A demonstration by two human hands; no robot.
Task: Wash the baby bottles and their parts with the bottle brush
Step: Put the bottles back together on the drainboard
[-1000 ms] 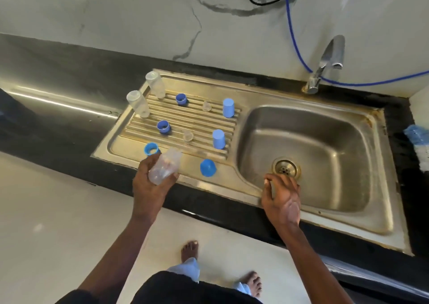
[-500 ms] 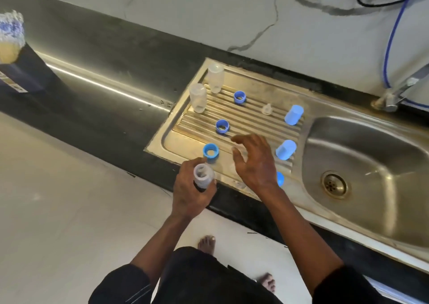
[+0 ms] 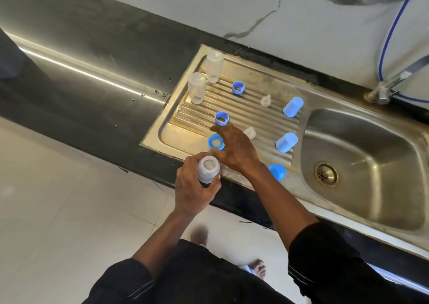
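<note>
My left hand [image 3: 193, 189] grips a clear baby bottle [image 3: 208, 170] upright, mouth up, just in front of the sink's edge. My right hand [image 3: 235, 149] reaches over the steel drainboard [image 3: 260, 76], with index finger and thumb spread either side of a blue screw ring [image 3: 216, 142] that lies flat. Two more clear bottles [image 3: 214, 67] [image 3: 197, 88] stand upside down at the far left of the drainboard. Other blue rings [image 3: 238, 87] [image 3: 222, 118], clear nipples [image 3: 265, 100] [image 3: 250, 132] and blue caps [image 3: 293, 107] [image 3: 286, 142] [image 3: 277, 171] lie spread about. No brush is in view.
The sink basin [image 3: 371, 155] with its drain [image 3: 325, 174] lies to the right, dry. A faucet [image 3: 394, 81] and a blue hose [image 3: 390, 30] are at the back right. Dark countertop [image 3: 97, 76] runs left. My feet are on the tiled floor below.
My right hand came from the basin's front rim across to the drainboard and now sits at the nearest blue ring. My left hand turned the bottle upright. The view shifted left.
</note>
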